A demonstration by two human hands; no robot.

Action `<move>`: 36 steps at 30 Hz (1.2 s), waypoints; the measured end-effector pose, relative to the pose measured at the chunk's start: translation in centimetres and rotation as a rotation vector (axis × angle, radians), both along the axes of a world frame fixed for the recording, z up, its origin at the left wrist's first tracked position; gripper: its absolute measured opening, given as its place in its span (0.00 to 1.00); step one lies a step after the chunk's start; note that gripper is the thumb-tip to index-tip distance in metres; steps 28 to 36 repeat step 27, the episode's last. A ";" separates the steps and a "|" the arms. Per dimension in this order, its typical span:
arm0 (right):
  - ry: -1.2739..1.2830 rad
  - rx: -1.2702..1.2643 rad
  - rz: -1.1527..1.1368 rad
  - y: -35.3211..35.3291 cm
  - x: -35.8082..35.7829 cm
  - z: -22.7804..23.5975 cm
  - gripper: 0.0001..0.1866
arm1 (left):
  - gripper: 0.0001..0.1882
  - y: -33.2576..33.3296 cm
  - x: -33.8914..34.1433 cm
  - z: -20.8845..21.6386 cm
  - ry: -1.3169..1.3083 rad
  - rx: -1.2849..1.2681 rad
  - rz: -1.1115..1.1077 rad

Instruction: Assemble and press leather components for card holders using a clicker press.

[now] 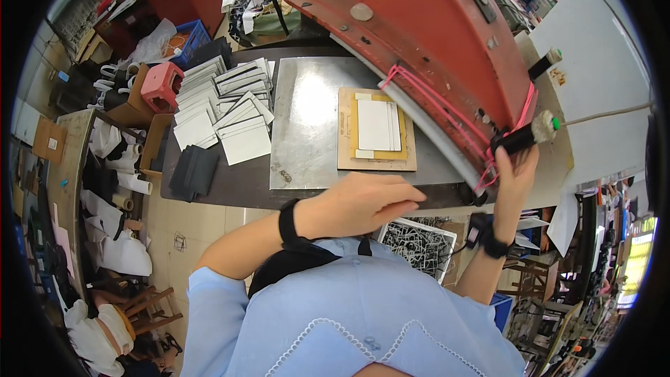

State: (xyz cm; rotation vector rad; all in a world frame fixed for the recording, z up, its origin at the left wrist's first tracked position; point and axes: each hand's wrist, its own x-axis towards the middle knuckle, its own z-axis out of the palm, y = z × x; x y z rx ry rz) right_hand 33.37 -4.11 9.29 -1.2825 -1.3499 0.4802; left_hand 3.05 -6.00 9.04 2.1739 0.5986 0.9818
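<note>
My right hand (515,180) is wrapped round the black handle (518,141) of a big red press arm (419,21); a green button tops the handle. Pink cord (447,106) is tied along the arm's edge. In front of my body, my left hand (356,199) hovers with its fingers stretched out, holding nothing. Just beyond it, a wooden board (343,163) with a yellow layer (403,148) lies on a shiny metal plate (301,122). A white rectangular sheet (379,126) rests on the yellow layer. The press arm's edge overhangs the plate's right part.
Rows of white cut pieces (246,141) and a stack of black pieces (194,173) lie on the table's left. Beyond are a pink stool (162,86) and a blue crate (190,42). A second handle (544,63) sticks out of the arm. A tray of black scraps (419,248) is below.
</note>
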 end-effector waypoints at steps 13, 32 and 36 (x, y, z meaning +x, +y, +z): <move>0.105 0.132 -0.165 5.9 9.0 4.5 0.28 | 0.48 -0.8 1.5 5.8 -0.425 -0.290 -0.013; 0.454 -0.016 0.358 4.3 3.9 4.6 0.34 | 0.33 -3.6 -7.3 6.3 -0.667 -0.518 0.328; 0.454 -0.016 0.358 4.3 3.9 4.6 0.34 | 0.33 -3.6 -7.3 6.3 -0.667 -0.518 0.328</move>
